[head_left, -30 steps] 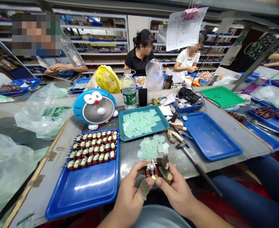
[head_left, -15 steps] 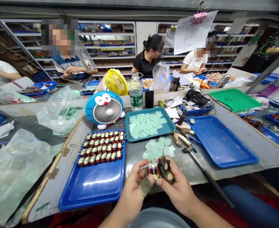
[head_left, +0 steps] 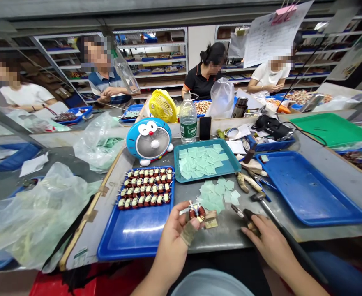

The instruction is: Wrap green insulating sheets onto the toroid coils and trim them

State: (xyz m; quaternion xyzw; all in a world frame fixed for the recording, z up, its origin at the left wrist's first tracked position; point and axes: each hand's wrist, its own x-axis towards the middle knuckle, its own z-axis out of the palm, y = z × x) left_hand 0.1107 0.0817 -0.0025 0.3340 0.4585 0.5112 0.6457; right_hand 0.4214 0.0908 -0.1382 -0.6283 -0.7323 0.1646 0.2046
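My left hand [head_left: 172,234], with a wrapped finger, holds a copper-wound toroid coil [head_left: 197,213] tied with white wire up near the fingertips. Just right of the coil lies a small tan scrap [head_left: 211,220]. My right hand [head_left: 270,240] rests at the bench's front edge, gripping the dark handles of small pliers [head_left: 245,216], whose metal jaws point left. Loose pale green squares [head_left: 216,195] lie on the bench between the hands and the trays. Rows of finished coils [head_left: 145,189] stand at the top of a blue tray [head_left: 134,234], just left of my left hand.
A teal tray [head_left: 181,172] holds green squares. A long blue tray [head_left: 307,189] lies right, with a hammer [head_left: 259,199] and tools beside it. A blue fan [head_left: 149,139], water bottle [head_left: 188,119] and plastic bags [head_left: 97,144] stand behind. Several co-workers sit across the bench.
My hands have parted: the right hand has left the coil and moved right, now gripping pliers. The left hand keeps the coil. The whole view has shifted, showing more of the bench's right side.
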